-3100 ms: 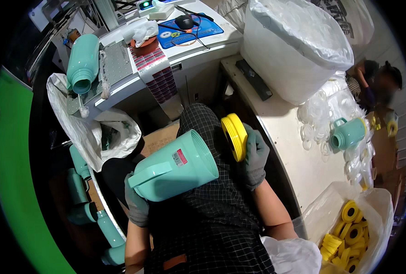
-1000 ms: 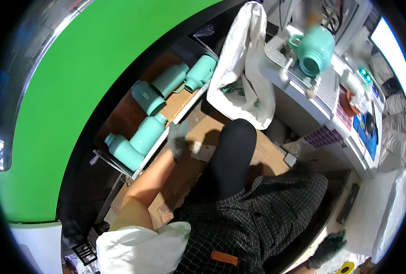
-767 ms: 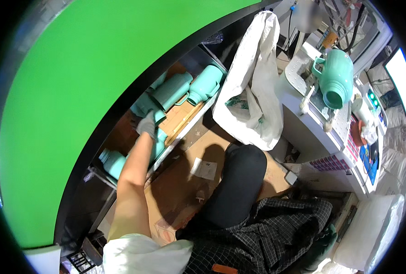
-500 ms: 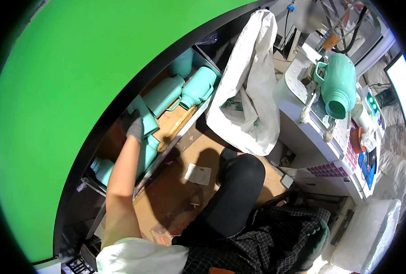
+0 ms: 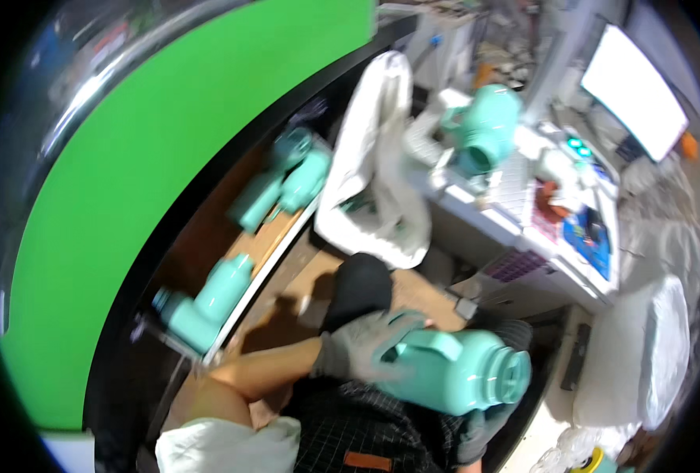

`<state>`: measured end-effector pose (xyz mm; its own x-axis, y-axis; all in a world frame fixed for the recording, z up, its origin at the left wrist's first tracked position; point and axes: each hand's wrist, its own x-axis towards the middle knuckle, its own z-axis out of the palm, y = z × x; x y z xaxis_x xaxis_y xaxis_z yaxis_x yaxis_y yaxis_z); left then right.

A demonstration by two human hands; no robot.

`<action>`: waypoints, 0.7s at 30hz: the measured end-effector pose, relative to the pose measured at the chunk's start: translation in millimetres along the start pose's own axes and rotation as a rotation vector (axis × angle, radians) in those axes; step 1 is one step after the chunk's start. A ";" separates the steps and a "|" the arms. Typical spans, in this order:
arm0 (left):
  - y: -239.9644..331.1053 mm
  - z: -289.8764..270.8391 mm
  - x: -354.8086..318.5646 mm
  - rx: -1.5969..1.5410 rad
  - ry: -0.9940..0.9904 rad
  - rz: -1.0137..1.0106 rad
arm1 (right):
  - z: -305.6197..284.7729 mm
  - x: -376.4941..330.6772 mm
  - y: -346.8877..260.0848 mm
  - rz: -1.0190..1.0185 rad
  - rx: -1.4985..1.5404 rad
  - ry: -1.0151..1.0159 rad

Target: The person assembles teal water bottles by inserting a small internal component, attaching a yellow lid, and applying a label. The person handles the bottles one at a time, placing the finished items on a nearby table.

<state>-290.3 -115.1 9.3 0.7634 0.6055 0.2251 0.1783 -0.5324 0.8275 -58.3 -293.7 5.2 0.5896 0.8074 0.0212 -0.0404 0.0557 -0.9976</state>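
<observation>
A teal plastic jug with a side handle and a threaded neck lies across my lap, its open mouth toward the right. My left hand, in a grey glove, grips its body beside the handle, fingers blurred. Under the neck end, my gloved right hand supports the jug from below; its fingers are partly hidden. More teal jugs lie in the long trough to the left: one pair near its front and several at its far end.
A large white sack stands open ahead. On the white machine at the right, another teal jug rests mouth down and tilted. Beyond are a lit screen and a white wrapped bundle. A green panel borders the left.
My left hand has come out of the trough toward my lap with a jug. My right hand has come into contact with it. The view has shifted to the right.
</observation>
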 end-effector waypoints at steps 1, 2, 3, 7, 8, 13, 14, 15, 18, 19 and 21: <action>-2.8 19.0 5.7 -0.048 -0.021 0.016 | -12.1 -6.0 13.2 -0.104 -0.091 0.007; 12.2 24.1 19.5 0.020 0.030 0.169 | -5.9 -14.4 18.0 -0.192 -0.071 -0.025; 27.1 28.6 27.3 0.072 0.076 0.313 | 1.3 -24.7 22.4 -0.267 -0.060 -0.057; 52.1 85.0 59.5 0.200 -0.309 0.315 | -35.9 -45.9 15.4 0.030 0.099 -0.116; 53.4 89.7 63.4 0.238 -0.362 0.254 | -52.8 -37.7 7.4 -0.208 -0.213 -0.123; 64.3 120.5 88.6 0.365 -0.679 0.255 | -67.5 -16.8 -37.0 -0.434 -0.602 -0.256; 74.9 121.5 98.0 0.404 -0.871 0.241 | -69.1 -14.5 -32.2 -0.366 -0.768 -0.360; 70.5 129.9 96.3 0.387 -0.859 0.272 | -71.5 -12.3 -28.1 -0.295 -0.930 -0.469; 71.3 136.7 93.2 0.346 -0.861 0.336 | -74.2 -2.8 -39.6 -0.130 -1.109 -0.744; 92.5 127.5 98.9 0.311 -0.880 0.337 | -75.1 -1.3 -46.2 -0.055 -1.191 -0.832; 134.1 111.6 103.5 0.268 -0.918 0.269 | -76.2 8.1 -47.4 -0.034 -1.285 -1.016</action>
<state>-118.1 -189.8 86.2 0.9635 -0.1876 -0.1910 -0.0234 -0.7696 0.6381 9.8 -334.5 47.6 -0.1856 0.8771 -0.4431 0.9245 0.0031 -0.3811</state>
